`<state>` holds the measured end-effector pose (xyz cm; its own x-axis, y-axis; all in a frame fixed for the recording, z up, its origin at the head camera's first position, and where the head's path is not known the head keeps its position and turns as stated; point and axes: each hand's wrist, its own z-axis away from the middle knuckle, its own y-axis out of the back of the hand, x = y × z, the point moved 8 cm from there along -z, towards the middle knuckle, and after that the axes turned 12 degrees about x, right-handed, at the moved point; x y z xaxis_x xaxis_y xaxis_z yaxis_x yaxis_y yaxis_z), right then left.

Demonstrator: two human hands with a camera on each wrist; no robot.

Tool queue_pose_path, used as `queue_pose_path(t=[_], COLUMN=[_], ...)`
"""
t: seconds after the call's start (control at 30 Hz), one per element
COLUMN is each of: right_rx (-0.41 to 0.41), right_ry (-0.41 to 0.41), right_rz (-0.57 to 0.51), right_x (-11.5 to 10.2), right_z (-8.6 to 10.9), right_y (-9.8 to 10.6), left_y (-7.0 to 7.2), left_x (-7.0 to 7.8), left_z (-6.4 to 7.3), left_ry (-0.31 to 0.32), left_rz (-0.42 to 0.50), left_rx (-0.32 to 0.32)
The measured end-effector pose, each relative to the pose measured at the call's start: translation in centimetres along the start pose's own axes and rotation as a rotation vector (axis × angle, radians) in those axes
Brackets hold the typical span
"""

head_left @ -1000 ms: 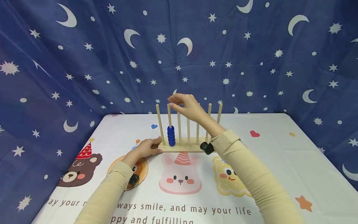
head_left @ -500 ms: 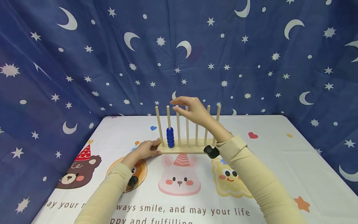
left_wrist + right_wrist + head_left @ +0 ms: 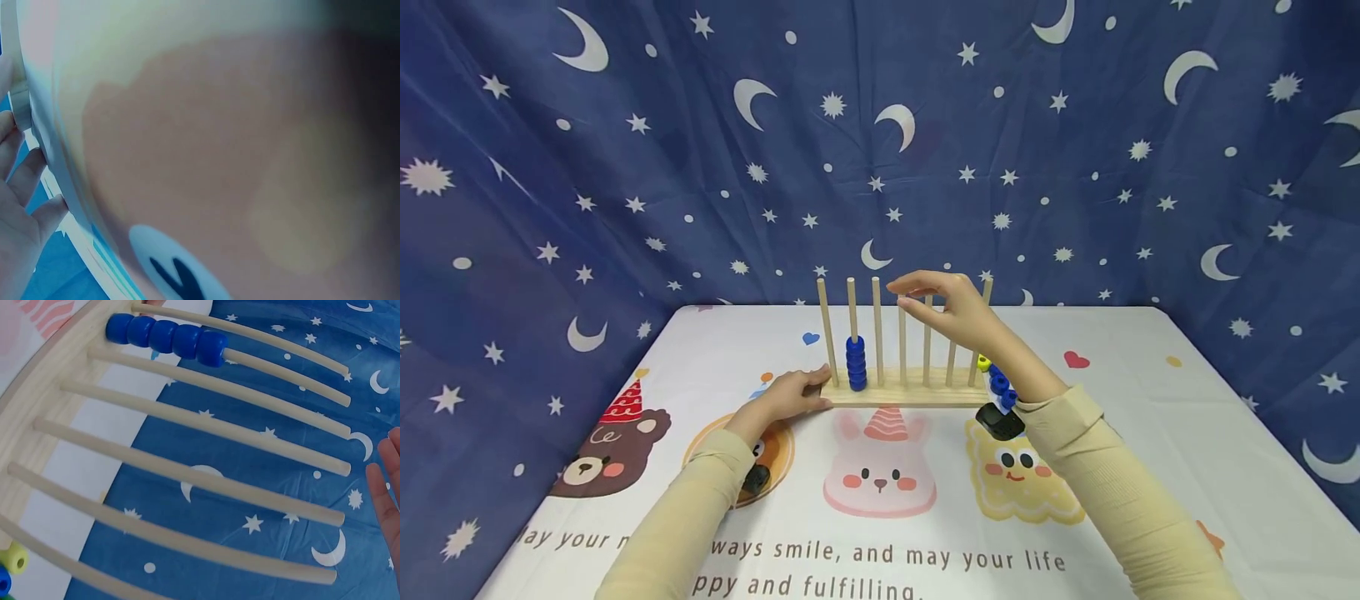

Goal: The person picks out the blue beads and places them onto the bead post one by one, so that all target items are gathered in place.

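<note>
A wooden bead stand (image 3: 917,397) with a row of several upright pegs sits on the table. Blue beads (image 3: 856,364) are stacked on the second peg from the left; the other pegs carry none that I can see. My left hand (image 3: 786,398) grips the stand's left end between thumb and fingers. Over the stand's right half, near the peg tops, is my right hand (image 3: 958,310), fingers loosely bent and holding nothing. In the right wrist view only its fingers (image 3: 381,494) show, apart from the pegs.
Loose blue beads (image 3: 999,384) and a yellow bead (image 3: 983,363) lie by the stand's right end, partly hidden by my right wrist. A printed white tablecloth (image 3: 1120,475) covers the table. Behind hangs a blue curtain (image 3: 820,150) with moons and stars.
My right hand has moved right from above the second peg, uncovering the loose beads at the right. My left hand has stayed at the stand's left end.
</note>
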<state>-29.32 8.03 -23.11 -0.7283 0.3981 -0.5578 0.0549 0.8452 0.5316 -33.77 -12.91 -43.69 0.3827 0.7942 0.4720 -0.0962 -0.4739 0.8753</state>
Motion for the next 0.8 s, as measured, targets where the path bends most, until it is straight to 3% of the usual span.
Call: queue_pose_path(t=[0.2,0.47,0.8], right_rx=[0.001,0.056,0.047], right_ry=[0.002,0.108,0.045], right_rz=[0.015,0.023,0.067], right_x=[0.0,-0.2,1.5], right_z=[1.2,2.6,4.7], right_y=[1.0,2.3,3.2], left_y=[-0.1,0.1,0.0], left_x=[0.1,0.2,-0.1], left_z=[0.1,-0.2,0.0], left_ry=[-0.013,-0.029,-0.031], left_rz=[0.003,-0.011,-0.005], left_rx=[0.011,0.017,0.011])
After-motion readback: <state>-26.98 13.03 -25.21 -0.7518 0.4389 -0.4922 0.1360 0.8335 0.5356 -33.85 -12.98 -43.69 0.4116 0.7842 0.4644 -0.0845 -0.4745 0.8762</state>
